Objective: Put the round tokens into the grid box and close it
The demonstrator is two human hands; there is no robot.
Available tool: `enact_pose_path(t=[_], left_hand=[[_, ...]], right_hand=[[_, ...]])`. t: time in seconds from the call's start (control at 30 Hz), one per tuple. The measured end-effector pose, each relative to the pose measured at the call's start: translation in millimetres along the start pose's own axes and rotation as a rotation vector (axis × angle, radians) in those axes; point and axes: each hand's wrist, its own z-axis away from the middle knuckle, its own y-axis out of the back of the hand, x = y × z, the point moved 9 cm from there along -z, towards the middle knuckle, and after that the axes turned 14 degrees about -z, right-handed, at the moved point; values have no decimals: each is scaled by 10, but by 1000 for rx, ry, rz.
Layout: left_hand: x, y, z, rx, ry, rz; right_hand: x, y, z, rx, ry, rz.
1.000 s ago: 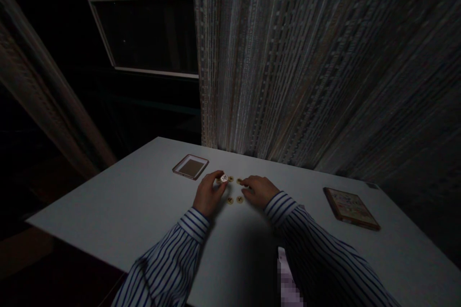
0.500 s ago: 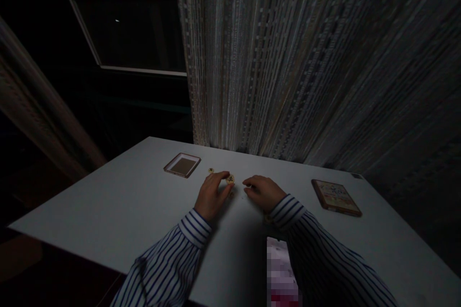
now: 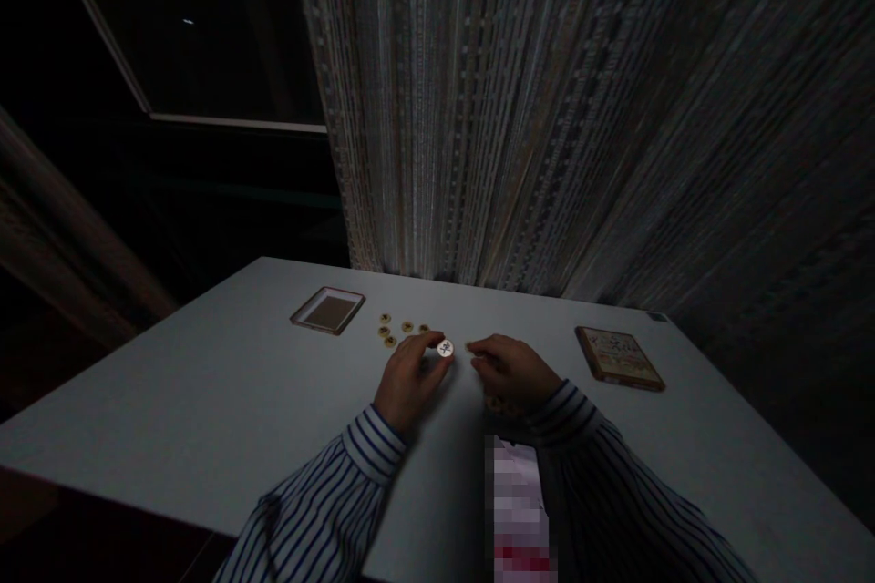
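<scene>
My left hand pinches a round Chinese chess piece between thumb and fingers, its marked face turned towards me. Just to the right, my right hand has curled fingers, and the edge of a pale piece shows at its index fingertip. Beyond my left hand several more pieces lie on the white table, among them one piece at the far left of the group and another piece nearest me. Below my right palm a few pieces are partly hidden in shadow.
An open, shallow box tray lies on the white table at the left. A flat box with a printed lid lies at the right. A phone with a lit screen is near my right forearm. A string curtain hangs behind.
The view has shifted slightly. My left hand has moved right over the table with its piece, uncovering several pieces. A piece edge now shows at my right fingertips.
</scene>
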Motion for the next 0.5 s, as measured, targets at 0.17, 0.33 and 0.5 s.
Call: enact_pose_path(t=[0.17,0.33,0.5], left_hand=[[123,-144,57,-30,-49,-24],[274,-235,75,-41,-115,-57],[421,-336,94,-58,-168,-58]], right_hand=[[94,94,153,46,-45,-76],[245,127,301,91,-124,-203],[367,143,412,152,-131,-348]])
